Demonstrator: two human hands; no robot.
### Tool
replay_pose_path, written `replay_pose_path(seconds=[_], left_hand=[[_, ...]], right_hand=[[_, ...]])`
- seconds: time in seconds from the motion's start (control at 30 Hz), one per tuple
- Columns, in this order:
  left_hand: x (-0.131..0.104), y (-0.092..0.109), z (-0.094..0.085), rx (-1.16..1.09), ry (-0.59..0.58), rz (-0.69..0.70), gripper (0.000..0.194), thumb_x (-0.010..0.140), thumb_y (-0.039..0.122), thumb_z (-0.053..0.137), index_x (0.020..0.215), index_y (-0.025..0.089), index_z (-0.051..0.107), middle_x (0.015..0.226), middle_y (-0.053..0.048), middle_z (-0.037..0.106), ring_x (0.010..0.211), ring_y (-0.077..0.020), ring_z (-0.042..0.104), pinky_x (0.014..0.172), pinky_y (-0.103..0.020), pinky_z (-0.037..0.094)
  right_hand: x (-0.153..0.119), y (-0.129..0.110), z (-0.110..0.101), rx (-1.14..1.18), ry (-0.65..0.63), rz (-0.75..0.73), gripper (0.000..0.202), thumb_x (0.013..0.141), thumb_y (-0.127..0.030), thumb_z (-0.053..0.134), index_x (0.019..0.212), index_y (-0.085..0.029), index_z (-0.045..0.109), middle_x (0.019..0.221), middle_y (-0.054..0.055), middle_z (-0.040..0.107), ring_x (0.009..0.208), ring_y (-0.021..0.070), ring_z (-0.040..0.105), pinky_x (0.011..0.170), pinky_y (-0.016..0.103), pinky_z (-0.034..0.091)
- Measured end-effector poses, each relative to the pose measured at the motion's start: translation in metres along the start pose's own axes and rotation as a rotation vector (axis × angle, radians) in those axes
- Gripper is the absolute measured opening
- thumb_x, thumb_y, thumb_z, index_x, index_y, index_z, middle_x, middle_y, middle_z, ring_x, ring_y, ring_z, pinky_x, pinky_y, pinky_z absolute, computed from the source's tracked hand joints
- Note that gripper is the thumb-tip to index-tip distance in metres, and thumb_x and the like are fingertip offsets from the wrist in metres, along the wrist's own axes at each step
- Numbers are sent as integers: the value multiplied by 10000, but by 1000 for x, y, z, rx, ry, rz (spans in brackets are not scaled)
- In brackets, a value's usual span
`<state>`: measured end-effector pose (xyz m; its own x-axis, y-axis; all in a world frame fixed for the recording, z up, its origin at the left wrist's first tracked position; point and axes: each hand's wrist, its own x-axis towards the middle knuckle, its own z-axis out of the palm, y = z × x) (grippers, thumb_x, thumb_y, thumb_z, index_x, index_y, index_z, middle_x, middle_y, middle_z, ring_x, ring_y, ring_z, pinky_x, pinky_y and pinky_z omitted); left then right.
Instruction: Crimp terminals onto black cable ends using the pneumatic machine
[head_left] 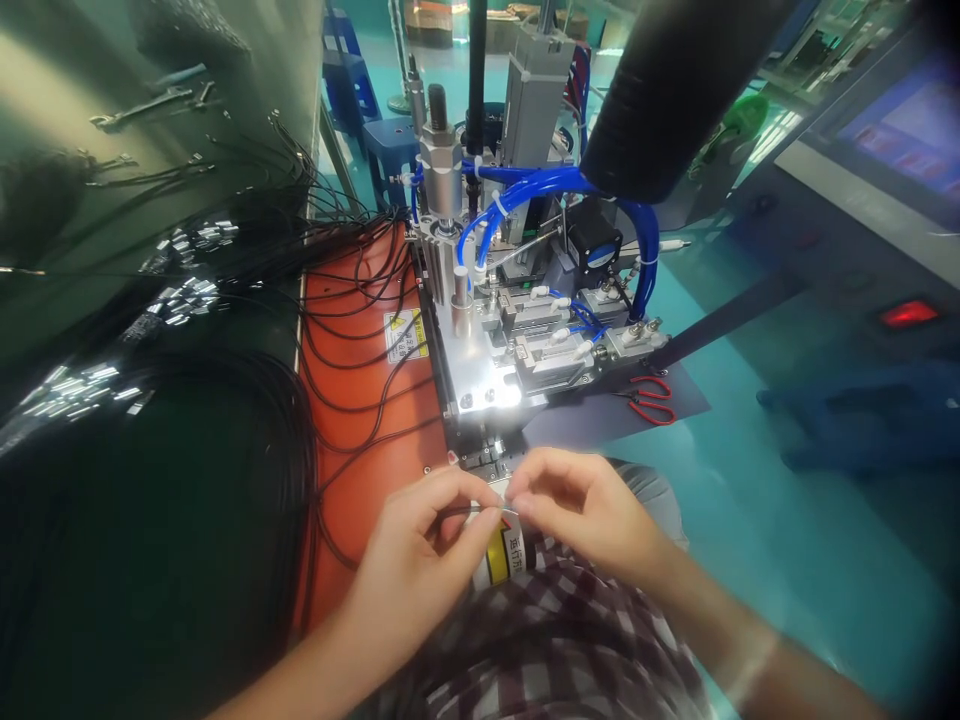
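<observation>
Just in front of my body, my left hand (431, 545) pinches a thin dark cable (469, 510) between thumb and forefinger. Close beside it, my right hand (581, 510) is closed in a pinch at the pale, thin end of the same cable. The fingertips hide most of that end, so its exact shape cannot be made out. Directly beyond both hands stands a metal machine fixture (484, 385) with bright plates, small cylinders and bundled blue air hoses (525, 185).
Many black cables (292, 440) lie coiled at left, some across the orange surface (367, 420). Red-handled scissors (652, 402) lie right of the fixture. A thick black tube (667, 100) hangs above. A blue stool (386, 150) stands behind; a screen (907, 130) is at far right.
</observation>
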<state>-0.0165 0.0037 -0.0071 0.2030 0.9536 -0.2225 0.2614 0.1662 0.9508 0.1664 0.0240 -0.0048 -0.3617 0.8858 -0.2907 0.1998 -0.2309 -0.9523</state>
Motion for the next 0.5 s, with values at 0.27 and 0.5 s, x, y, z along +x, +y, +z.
replay_pose_path(seconds=[0.27,0.5], left_hand=[[1,1,1,47,-15,4,109,827,270,603,773,194,659,683,25,532,498,-71,384,441,-172,343],[1,2,0,43,-1,-5,109,827,285,609,781,199,656,684,31,525,509,-74,372,462,-176,359]], right_hand=[[-3,-5,-6,-273,27,-340,86,844,-133,641,829,-195,698,754,10,659,648,126,560,562,235,425],[-5,-2,-5,-321,62,-386,99,827,-107,644,784,-191,673,727,10,657,608,120,547,550,235,434]])
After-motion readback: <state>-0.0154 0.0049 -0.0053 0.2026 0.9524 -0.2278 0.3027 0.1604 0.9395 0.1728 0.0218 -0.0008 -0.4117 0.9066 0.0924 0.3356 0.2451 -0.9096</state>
